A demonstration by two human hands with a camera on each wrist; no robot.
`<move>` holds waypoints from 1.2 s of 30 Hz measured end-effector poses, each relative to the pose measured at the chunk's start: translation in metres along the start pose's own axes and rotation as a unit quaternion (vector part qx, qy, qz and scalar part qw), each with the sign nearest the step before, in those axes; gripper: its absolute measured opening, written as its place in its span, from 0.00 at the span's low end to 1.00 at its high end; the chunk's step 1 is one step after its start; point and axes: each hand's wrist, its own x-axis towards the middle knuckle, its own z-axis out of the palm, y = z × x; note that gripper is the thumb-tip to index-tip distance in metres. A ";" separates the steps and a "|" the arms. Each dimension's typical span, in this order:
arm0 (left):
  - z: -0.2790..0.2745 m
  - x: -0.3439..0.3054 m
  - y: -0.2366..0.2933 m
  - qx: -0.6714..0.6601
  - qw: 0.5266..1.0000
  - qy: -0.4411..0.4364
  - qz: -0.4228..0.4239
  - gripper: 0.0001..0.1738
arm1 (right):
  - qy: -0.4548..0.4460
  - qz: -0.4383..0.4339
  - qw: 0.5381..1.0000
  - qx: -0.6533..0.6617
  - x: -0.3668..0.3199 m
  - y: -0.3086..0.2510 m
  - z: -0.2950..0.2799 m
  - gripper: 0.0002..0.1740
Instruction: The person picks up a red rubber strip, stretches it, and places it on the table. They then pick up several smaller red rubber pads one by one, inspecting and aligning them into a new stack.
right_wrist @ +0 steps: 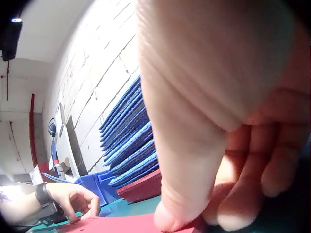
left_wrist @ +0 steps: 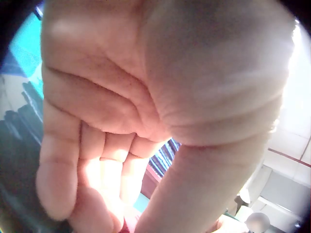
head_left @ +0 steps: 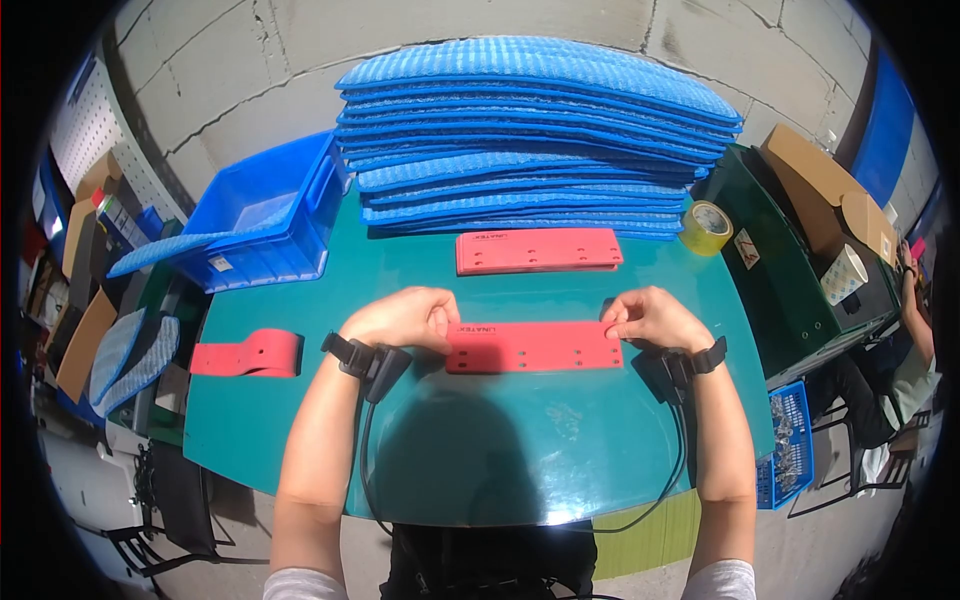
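A flat red rubber strip (head_left: 535,347) with small holes and black lettering lies crosswise on the green tabletop (head_left: 330,440). My left hand (head_left: 408,318) pinches its left end, thumb and fingers at the upper corner. At the opposite end my right hand (head_left: 655,318) holds the upper right corner between thumb and fingertips. The right wrist view shows the thumb (right_wrist: 170,216) pressed on the red surface. Just behind lies a neat pile of similar red strips (head_left: 540,252). To the left sits a looped red strip (head_left: 245,355), folded over on itself.
A tall stack of blue textile pads (head_left: 530,130) stands at the back. Left of it is a blue bin (head_left: 270,240) with a pad across it. A roll of clear tape (head_left: 706,228) lies by the stack's right end. A dark green crate (head_left: 775,260) borders the table's right side.
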 end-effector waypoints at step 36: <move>0.022 0.058 -0.028 -0.213 0.925 0.314 0.030 0.30 | 0.338 -0.152 0.905 0.208 0.054 0.037 0.012 0.09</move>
